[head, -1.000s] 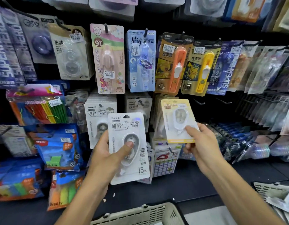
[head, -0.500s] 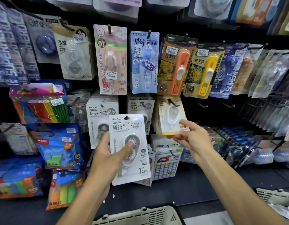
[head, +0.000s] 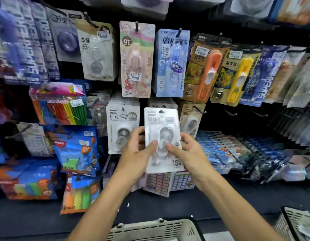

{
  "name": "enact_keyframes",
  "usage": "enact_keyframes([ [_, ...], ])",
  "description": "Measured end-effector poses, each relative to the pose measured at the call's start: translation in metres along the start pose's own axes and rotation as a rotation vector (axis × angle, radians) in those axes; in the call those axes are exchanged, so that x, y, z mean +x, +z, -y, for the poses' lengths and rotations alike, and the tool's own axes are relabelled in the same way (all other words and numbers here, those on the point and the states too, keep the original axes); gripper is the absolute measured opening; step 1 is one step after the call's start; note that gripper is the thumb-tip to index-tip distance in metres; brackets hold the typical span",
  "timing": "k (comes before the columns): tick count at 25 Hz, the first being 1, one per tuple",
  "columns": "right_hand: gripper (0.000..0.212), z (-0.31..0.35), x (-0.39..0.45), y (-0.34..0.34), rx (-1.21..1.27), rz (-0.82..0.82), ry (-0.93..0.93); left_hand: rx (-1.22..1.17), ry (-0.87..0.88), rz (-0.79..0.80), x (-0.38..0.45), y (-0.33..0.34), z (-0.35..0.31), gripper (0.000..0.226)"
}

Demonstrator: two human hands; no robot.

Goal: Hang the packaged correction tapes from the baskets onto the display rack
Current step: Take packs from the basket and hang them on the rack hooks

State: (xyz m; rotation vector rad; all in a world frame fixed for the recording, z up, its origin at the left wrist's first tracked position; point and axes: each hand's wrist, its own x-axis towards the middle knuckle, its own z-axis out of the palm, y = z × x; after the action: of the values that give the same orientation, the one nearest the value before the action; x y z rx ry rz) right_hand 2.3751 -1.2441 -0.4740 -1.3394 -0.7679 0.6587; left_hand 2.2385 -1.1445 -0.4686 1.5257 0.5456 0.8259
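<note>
I hold a white packaged correction tape [head: 162, 122] upright in front of the display rack, both hands on its lower half. My left hand [head: 136, 153] grips its left edge, thumb on the blister. My right hand [head: 189, 153] grips the right edge, thumb on the blister too. Its top hole sits level with the second row of hooks. A yellowish correction tape pack [head: 191, 119] hangs on a hook just right of it. A stack of matching white packs [head: 122, 126] hangs to its left.
A beige basket [head: 156, 229] stands below my arms, a second basket [head: 296, 223] at the lower right. Bare black hooks [head: 229, 113] stick out right of the yellowish pack. Other stationery packs fill the rack above, left and right.
The yellowish pack has left my right hand and now hangs on its hook. My right hand came over to the white pack, which rose and moved right toward the rack.
</note>
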Motion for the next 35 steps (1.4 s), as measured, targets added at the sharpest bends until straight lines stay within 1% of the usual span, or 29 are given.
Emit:
enact_keyframes([
  [2,0.036,0.005,0.003,-0.002,-0.039,-0.114,-0.040,0.421,0.134,-0.043,0.000,-0.011,0.003,0.051],
  [3,0.034,0.008,0.003,-0.002,-0.090,-0.133,-0.059,0.620,0.192,-0.039,0.000,-0.016,0.006,0.059],
  [4,0.032,0.011,0.003,-0.001,-0.138,-0.130,-0.070,0.770,0.210,-0.026,0.000,-0.020,0.010,0.063],
  [5,0.028,0.013,0.002,0.001,-0.160,-0.124,-0.067,0.852,0.190,-0.020,0.000,-0.025,0.013,0.066],
  [7,0.023,0.013,-0.001,0.006,-0.129,-0.149,-0.036,0.909,0.125,-0.040,-0.001,-0.031,0.015,0.070],
  [9,0.023,0.009,-0.007,0.007,-0.098,-0.230,-0.009,1.037,0.167,-0.034,0.000,-0.034,0.015,0.074],
  [11,0.022,0.005,-0.011,0.007,-0.093,-0.308,-0.007,1.191,0.225,0.036,0.006,-0.038,0.016,0.078],
  [12,0.022,0.006,-0.012,0.007,-0.086,-0.331,-0.003,1.226,0.221,0.071,0.008,-0.041,0.016,0.079],
  [14,0.026,0.011,-0.011,0.002,-0.089,-0.320,0.018,1.253,0.192,0.098,0.011,-0.046,0.017,0.082],
  [17,0.027,0.018,-0.014,-0.007,-0.218,-0.111,0.072,1.262,0.199,0.109,0.013,-0.050,0.019,0.081],
  [18,0.026,0.020,-0.015,-0.009,-0.213,-0.079,0.063,1.257,0.207,0.106,0.014,-0.051,0.019,0.081],
  [19,0.025,0.021,-0.016,-0.010,-0.163,-0.086,0.038,1.244,0.209,0.105,0.015,-0.052,0.019,0.082],
  [21,0.022,0.024,-0.015,-0.012,-0.071,-0.177,-0.007,1.218,0.204,0.112,0.017,-0.053,0.021,0.083],
  [22,0.021,0.025,-0.014,-0.012,-0.075,-0.229,-0.008,1.212,0.201,0.124,0.017,-0.053,0.022,0.084],
  [24,0.019,0.022,-0.011,-0.008,-0.164,-0.310,0.013,1.201,0.200,0.148,0.017,-0.055,0.023,0.084],
  [26,0.019,0.018,-0.008,-0.001,-0.243,-0.370,-0.005,1.206,0.209,0.162,0.017,-0.056,0.024,0.085],
  [30,0.029,0.020,-0.014,0.006,-0.247,-0.455,-0.085,1.221,0.217,0.169,0.018,-0.058,0.027,0.085],
  [33,0.029,0.019,-0.018,0.006,-0.272,-0.496,-0.082,1.222,0.224,0.180,0.019,-0.060,0.027,0.085],
  [35,0.031,0.016,-0.011,0.008,-0.286,-0.519,-0.048,1.205,0.234,0.175,0.019,-0.060,0.029,0.084],
])
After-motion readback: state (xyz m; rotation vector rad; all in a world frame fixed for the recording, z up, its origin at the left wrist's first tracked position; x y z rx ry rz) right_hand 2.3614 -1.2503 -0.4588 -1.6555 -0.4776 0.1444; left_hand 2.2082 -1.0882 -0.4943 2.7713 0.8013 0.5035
